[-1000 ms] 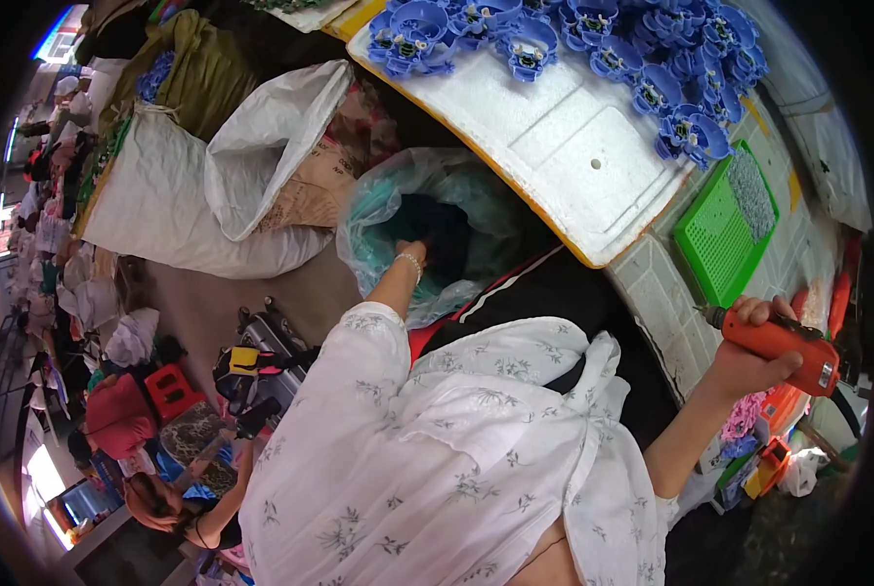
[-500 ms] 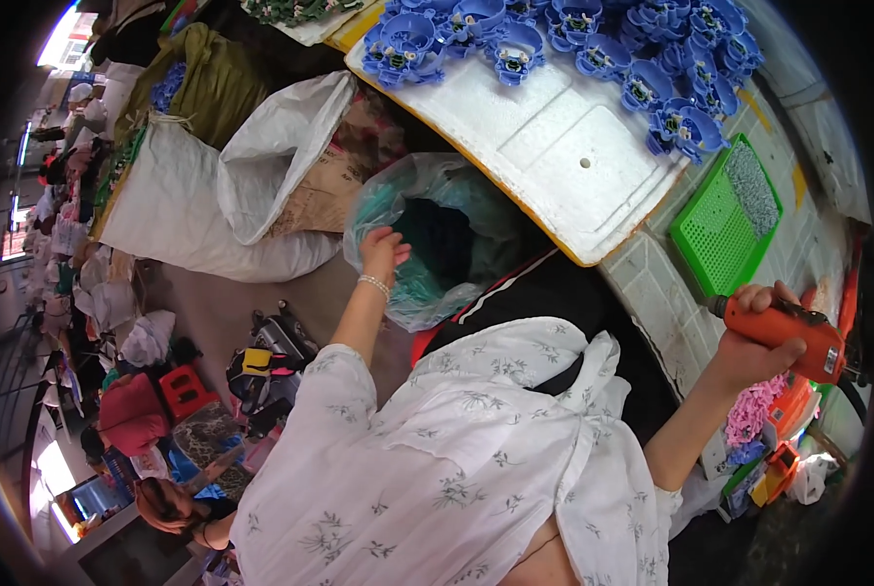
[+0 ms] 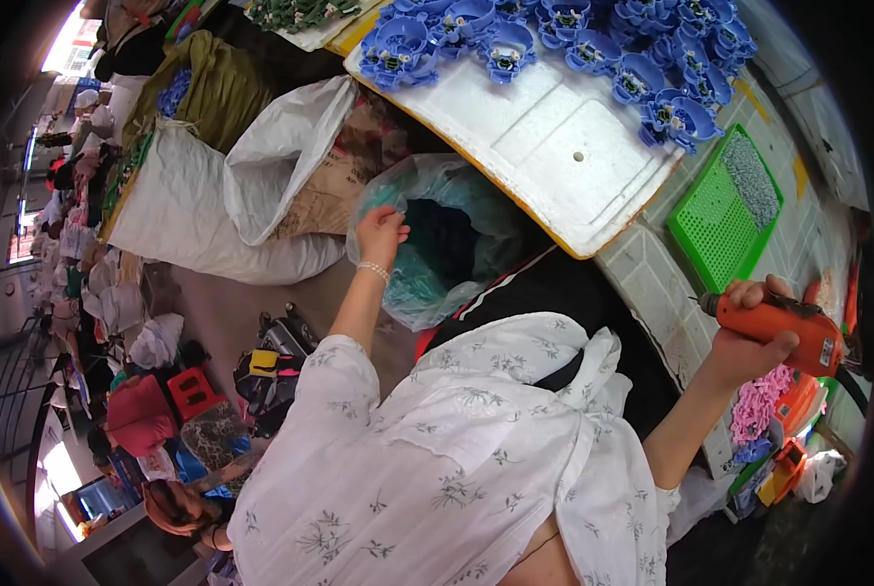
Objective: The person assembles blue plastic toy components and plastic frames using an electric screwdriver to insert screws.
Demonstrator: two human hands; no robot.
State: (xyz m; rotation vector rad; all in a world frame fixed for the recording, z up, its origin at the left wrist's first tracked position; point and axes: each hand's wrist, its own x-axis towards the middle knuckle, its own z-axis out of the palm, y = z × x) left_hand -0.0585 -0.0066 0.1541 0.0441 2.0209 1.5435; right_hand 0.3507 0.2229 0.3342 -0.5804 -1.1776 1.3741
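My right hand [image 3: 743,342] is wrapped round an orange electric screwdriver [image 3: 784,330], its dark tip pointing left beside the green basket. My left hand [image 3: 382,236], a beaded bracelet on its wrist, is over the rim of a clear, greenish plastic bag [image 3: 419,293] with dark contents. Its fingers are curled together; whether anything small is in them is hidden. Several blue plastic parts [image 3: 673,117] with small fittings are crowded at the far side of a white board [image 3: 564,161]. The green perforated basket [image 3: 703,217] holds a pile of small grey metal pieces [image 3: 751,181].
White woven sacks [image 3: 197,210] and an olive sack [image 3: 232,83] stand at the left. Pink pieces [image 3: 757,402] and orange bins [image 3: 787,469] sit at the lower right. Another person [image 3: 178,508] is at the lower left, by a red stool [image 3: 193,394].
My left hand has risen slightly over the bag's rim. My right hand and the screwdriver have shifted a little left. The whole view has turned slightly.
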